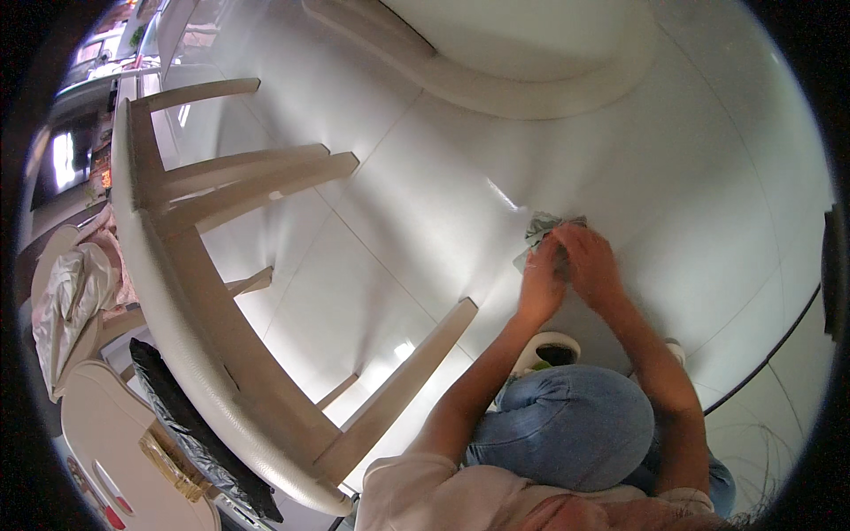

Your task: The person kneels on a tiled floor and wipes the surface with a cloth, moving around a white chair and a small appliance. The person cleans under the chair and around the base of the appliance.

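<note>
Close together just above the pale tiled floor (pixel 425 179), my left hand (pixel 546 279) and my right hand (pixel 591 262) have their fingers bunched on a crumpled grey cloth (pixel 541 226). Folds of the cloth stick out beyond the fingertips, and another edge shows at the left of my left hand. The fingers overlap and are slightly blurred, so the middle of the cloth is hidden. A bent knee in blue jeans (pixel 571 425) is below my forearms, with a light shoe (pixel 574 342) beneath.
At the left stands a pale chair or bench (pixel 199 318), its legs reaching towards my left arm. A black plastic package (pixel 199 431) lies beside its seat. A curved white base (pixel 531 99) rests on the floor ahead. A dark cable (pixel 764 368) runs at the right.
</note>
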Demonstrator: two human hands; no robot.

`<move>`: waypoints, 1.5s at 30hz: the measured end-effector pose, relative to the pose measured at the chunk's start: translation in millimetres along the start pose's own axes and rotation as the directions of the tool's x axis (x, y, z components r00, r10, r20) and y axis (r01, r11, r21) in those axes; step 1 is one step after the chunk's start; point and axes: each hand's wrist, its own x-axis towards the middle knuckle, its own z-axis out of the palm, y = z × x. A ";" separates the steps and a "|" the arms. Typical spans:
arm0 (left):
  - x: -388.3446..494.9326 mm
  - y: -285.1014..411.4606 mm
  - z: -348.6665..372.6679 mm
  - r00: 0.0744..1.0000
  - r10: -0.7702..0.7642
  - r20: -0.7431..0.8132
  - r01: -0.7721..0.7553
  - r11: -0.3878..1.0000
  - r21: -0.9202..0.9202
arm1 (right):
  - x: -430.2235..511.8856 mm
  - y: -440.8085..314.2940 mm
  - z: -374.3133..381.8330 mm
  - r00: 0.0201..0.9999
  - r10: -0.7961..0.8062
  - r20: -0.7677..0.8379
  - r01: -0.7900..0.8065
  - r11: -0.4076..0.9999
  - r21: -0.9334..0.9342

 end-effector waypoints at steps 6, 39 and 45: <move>-3.6 -46.4 -43.9 0.794 0.006 -0.608 0.158 0.964 0.215 | 2.0 -20.1 38.8 0.964 -0.262 0.055 0.266 0.918 -0.295; 81.8 1.3 -85.0 0.338 -0.813 -0.475 0.803 0.512 -0.304 | 105.1 8.8 23.2 0.951 -0.078 -0.298 -0.090 0.855 -0.511; 77.4 -2.6 -87.0 0.366 -0.812 -0.454 0.805 0.521 -0.284 | 103.5 9.6 27.0 0.945 -0.090 -0.316 -0.084 0.864 -0.497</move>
